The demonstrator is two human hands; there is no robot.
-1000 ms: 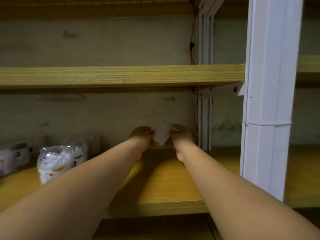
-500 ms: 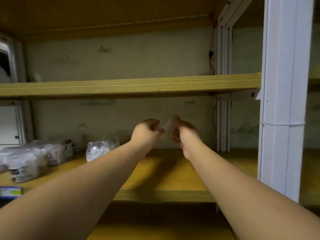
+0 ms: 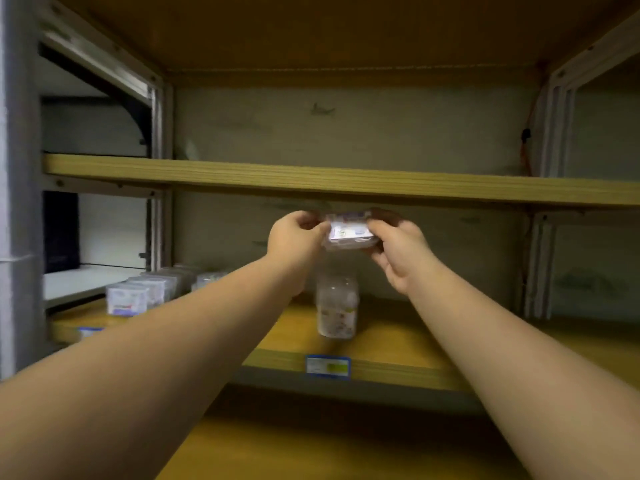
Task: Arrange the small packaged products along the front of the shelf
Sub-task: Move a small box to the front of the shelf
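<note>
- Since earlier, I see both hands raised, small clear-wrapped white packet (image 3: 349,232) lifted.
- Left hand (image 3: 294,242) pinches its 9 o'clock edge; right hand (image 3: 398,252) grips 3 o'clock.
- Clear plastic pack (image 3: 336,301) stands at 6 o'clock.

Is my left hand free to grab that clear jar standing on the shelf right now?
Probably not yet: the left hand and right hand both grip a small packet above the jar.

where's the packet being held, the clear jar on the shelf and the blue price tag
held packet (image 3: 349,231), head view, on its lit label
clear jar (image 3: 336,306), head view, mid body
blue price tag (image 3: 327,366), head view, its centre
</note>
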